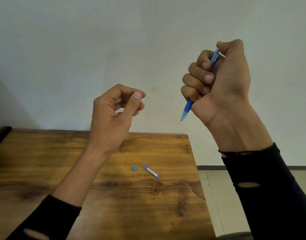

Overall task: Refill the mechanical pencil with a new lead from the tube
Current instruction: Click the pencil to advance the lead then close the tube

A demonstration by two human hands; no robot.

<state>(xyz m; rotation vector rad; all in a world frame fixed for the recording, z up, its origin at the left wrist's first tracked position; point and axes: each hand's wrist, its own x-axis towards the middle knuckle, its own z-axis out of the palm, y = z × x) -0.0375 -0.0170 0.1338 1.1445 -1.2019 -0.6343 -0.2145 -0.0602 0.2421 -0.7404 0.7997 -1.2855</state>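
My right hand [223,84] is raised in front of the wall, closed in a fist around the blue mechanical pencil [187,108]. The pencil's tip points down and to the left, and my thumb rests on its top end. My left hand [114,110] is held up left of it, thumb and fingertips pinched together; nothing shows between them, and a lead would be too thin to make out. The clear lead tube [150,171] with a blue end lies flat on the wooden table [45,170]. A small blue cap [134,168] lies just left of the tube.
A dark object [0,137] sits at the table's far left edge. The table's right edge runs down beside a tiled floor [218,196]. A plain pale wall stands behind the table.
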